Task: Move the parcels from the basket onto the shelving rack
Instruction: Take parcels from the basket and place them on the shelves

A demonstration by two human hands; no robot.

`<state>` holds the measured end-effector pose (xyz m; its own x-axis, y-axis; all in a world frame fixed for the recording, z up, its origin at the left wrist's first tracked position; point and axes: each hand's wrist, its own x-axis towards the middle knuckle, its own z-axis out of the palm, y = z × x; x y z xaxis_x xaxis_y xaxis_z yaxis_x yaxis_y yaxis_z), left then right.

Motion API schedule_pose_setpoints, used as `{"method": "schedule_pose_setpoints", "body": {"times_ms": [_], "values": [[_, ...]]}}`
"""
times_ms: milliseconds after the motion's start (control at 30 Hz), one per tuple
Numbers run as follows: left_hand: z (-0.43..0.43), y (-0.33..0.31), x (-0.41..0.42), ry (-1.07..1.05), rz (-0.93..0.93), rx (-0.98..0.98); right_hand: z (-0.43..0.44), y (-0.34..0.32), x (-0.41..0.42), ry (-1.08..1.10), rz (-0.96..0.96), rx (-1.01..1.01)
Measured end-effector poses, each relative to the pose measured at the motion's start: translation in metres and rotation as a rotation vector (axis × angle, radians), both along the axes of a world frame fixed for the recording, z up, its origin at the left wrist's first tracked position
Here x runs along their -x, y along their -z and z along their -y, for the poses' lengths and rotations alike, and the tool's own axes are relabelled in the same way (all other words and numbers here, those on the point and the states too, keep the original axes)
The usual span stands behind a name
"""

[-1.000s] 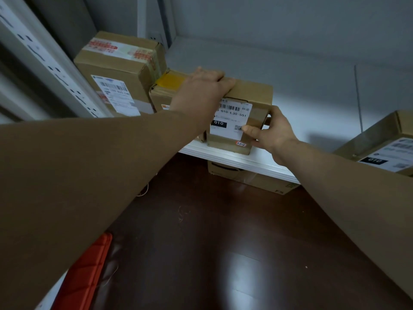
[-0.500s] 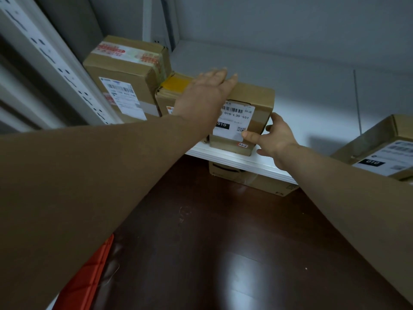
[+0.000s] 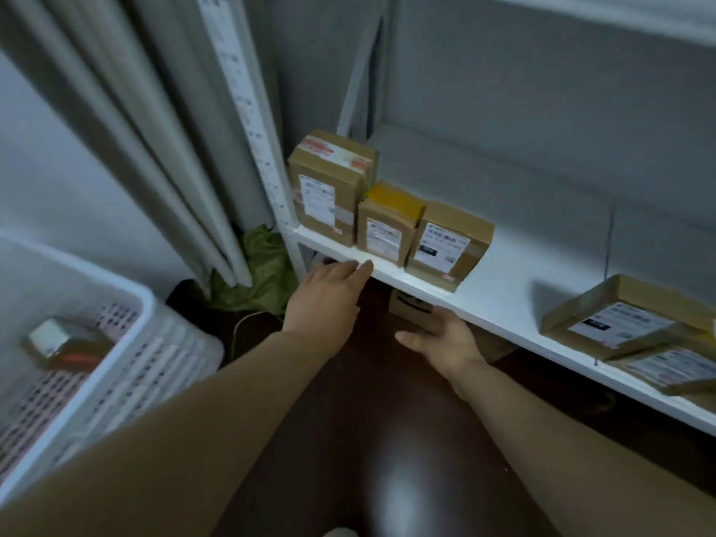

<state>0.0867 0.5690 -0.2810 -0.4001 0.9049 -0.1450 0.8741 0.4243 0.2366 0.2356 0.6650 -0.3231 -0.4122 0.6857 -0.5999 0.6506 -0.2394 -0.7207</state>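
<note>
Both hands were empty in front of the rack, with three parcels upright on its shelf.

The left hand (image 3: 329,300) was flat, fingers straight and close together, tips at the shelf (image 3: 391,274) front edge; contact could not be told. The right hand (image 3: 441,339) was relaxed and spread, fingers reaching under that edge. The tall parcel (image 3: 329,188), middle parcel (image 3: 387,222) and rightmost parcel (image 3: 449,242) stood side by side at the left end, long axes vertical, labels facing outward. Open shelf lay between them and the flat parcels (image 3: 620,319). Another parcel (image 3: 66,343) lay in the basket (image 3: 128,366).
</note>
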Motion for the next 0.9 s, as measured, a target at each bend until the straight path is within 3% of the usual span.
{"method": "schedule_pose_setpoints", "body": {"times_ms": [167,433,667,900], "values": [[0.123,-0.034,0.008,-0.258,0.055,0.072,0.089,-0.060,0.047,-0.317,-0.023,0.027],[0.331,-0.066,0.043,-0.720,0.064,0.202,0.254,-0.108,0.145,-0.895,-0.017,-0.141],[0.480,-0.034,0.096,-1.050,0.241,0.227,0.378,-0.086,0.252,-1.308,0.023,-0.278],[0.583,0.042,0.170,-1.268,0.419,0.222,0.498,-0.011,0.366,-1.618,0.105,-0.447]]}}
